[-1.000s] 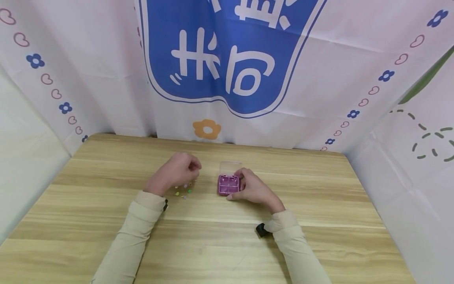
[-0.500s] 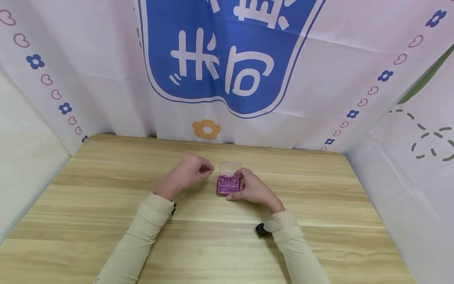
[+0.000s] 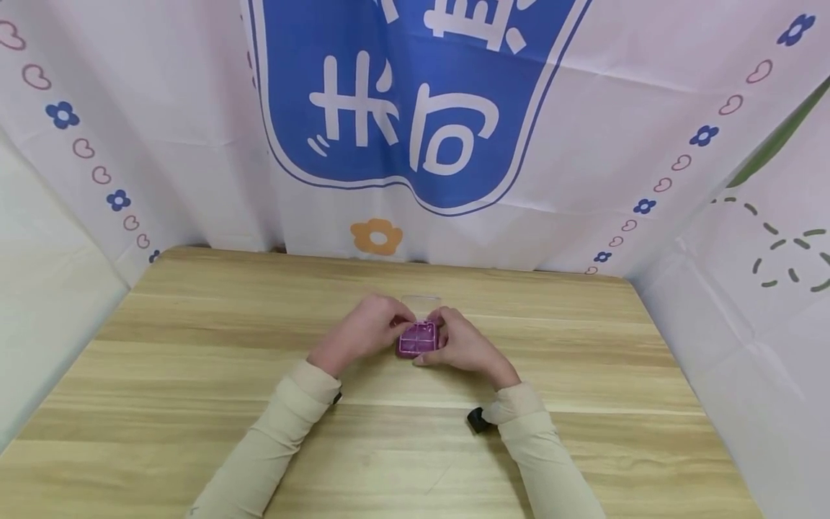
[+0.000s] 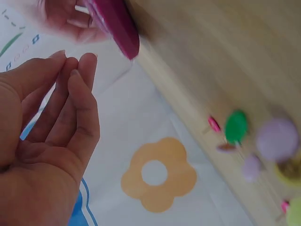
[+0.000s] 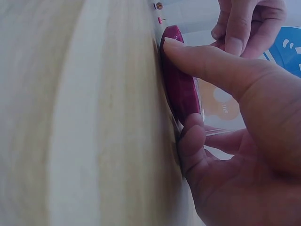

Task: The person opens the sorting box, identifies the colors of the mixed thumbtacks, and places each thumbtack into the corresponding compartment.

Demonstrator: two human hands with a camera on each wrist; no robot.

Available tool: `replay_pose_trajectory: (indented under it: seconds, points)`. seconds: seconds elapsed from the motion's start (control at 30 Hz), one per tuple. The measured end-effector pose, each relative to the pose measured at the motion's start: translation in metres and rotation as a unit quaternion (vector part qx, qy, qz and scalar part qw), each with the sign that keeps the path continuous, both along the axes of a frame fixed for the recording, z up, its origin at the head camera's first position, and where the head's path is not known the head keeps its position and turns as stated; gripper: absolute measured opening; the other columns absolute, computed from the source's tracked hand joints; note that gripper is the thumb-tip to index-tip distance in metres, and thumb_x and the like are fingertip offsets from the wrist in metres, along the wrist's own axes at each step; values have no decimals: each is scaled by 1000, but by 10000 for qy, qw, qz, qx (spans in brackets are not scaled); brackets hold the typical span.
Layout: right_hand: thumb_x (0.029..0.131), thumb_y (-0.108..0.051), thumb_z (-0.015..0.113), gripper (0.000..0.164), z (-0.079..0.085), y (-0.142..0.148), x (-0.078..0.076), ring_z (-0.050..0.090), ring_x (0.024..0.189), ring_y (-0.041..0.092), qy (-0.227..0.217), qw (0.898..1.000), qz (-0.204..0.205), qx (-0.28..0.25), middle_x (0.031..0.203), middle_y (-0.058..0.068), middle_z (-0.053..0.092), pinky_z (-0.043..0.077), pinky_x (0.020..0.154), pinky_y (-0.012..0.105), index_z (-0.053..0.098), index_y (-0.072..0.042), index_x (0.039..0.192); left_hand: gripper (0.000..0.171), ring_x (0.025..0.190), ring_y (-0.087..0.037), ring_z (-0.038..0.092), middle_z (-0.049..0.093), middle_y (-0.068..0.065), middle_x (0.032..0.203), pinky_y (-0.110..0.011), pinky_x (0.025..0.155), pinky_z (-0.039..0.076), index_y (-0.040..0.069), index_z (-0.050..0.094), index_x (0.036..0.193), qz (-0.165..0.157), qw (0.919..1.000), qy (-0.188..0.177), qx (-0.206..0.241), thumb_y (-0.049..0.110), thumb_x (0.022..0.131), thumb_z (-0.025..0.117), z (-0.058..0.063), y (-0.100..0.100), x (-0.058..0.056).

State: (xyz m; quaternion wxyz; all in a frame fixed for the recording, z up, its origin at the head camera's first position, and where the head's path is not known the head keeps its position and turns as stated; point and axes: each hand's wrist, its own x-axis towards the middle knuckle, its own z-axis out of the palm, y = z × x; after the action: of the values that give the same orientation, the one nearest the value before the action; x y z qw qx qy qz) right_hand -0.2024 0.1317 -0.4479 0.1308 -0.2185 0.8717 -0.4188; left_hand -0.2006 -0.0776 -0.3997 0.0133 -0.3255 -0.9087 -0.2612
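A small magenta box [image 3: 416, 347] with several compartments lies on the table, its clear lid [image 3: 420, 304] flipped up at the back. My right hand [image 3: 463, 342] grips the box by its right side, thumb at the front and fingers behind. Over the back left compartment, my left hand [image 3: 371, 324] pinches with thumb and fingertips together. A small reddish bit, likely a thumbtack, shows at these fingertips in the right wrist view; the fingers mostly hide it. Loose thumbtacks, among them a green thumbtack [image 4: 236, 126] and a lilac thumbtack [image 4: 277, 140], lie on the table in the left wrist view.
The wooden table [image 3: 402, 447] ends at a white printed curtain [image 3: 214, 180] behind the box. My left forearm hides the loose thumbtacks in the head view. A black wrist strap piece [image 3: 478, 420] sits at the right cuff.
My left hand has moved right, from over the loose thumbtacks to the back left of the box. The right hand and the box have stayed in place.
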Motion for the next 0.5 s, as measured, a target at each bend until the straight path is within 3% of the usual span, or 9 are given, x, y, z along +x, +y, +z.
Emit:
replay_pose_trajectory:
  seconds: [0.13, 0.23, 0.37, 0.5]
  points:
    - [64, -26, 87, 75, 1, 1, 0, 58, 82, 18, 66, 9999, 57, -99, 106, 12, 52, 55, 68, 34, 44, -2, 120, 11, 71, -6, 61, 73, -1, 87, -23, 63, 54, 11, 75, 93, -442, 9983, 354, -164, 7, 85, 69, -3, 9, -2]
    - [63, -27, 87, 74, 1, 1, 0, 59, 83, 18, 77, 9999, 79, -109, 106, 12, 52, 54, 70, 35, 45, -4, 119, 13, 61, -5, 55, 71, 3, 76, -21, 53, 49, 14, 75, 86, -548, 9960, 590, -401, 4, 85, 66, -4, 15, -2]
    - [64, -27, 87, 71, -1, 1, -1, 60, 84, 18, 119, 9998, 138, -124, 108, 11, 51, 55, 71, 33, 44, -6, 117, 17, 55, -7, 50, 64, 8, 66, -22, 46, 44, 17, 74, 79, -349, 9919, 900, -824, 3, 83, 64, -6, 22, -1]
    - [65, -26, 87, 69, -2, 3, -1, 60, 83, 19, 197, 9994, 197, -182, 107, 11, 52, 55, 69, 33, 45, -6, 115, 17, 55, -7, 50, 65, 8, 69, -22, 45, 44, 18, 75, 81, -48, 9868, 1135, -1158, 6, 84, 64, -7, 27, -1]
